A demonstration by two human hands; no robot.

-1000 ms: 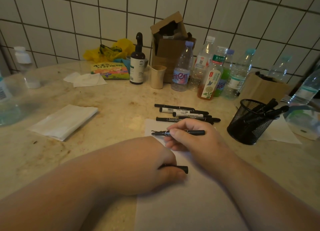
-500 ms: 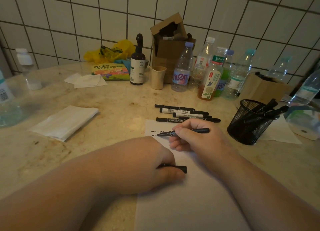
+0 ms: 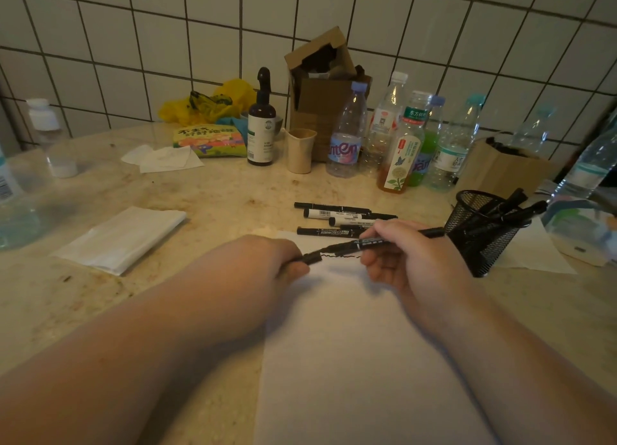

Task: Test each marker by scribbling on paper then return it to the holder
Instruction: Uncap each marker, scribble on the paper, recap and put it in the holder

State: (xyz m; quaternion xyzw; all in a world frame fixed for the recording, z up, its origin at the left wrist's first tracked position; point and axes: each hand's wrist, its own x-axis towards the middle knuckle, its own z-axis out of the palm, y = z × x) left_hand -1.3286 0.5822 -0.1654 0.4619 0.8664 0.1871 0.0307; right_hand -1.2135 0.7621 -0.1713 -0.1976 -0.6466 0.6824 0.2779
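Observation:
My right hand (image 3: 405, 256) grips a black marker (image 3: 374, 242) that lies nearly level above the top of the white paper (image 3: 350, 344). My left hand (image 3: 267, 267) pinches the black cap (image 3: 312, 257) right at the marker's tip. A short black squiggle (image 3: 337, 255) shows on the paper just under the marker. Several black and white markers (image 3: 337, 216) lie in a pile on the counter behind the paper. The black mesh holder (image 3: 480, 234) stands to the right with several markers leaning in it.
A folded white cloth (image 3: 123, 237) lies at the left. Plastic bottles (image 3: 400, 144), a dark pump bottle (image 3: 261, 124), a beige cup (image 3: 300, 149) and cardboard boxes (image 3: 320, 94) line the tiled back wall. A large clear bottle (image 3: 20, 194) stands far left, more bottles far right.
The right hand finished a squiggle and lifted the marker, moving it right. The left hand rose from the paper and brought the cap up to the marker's tip.

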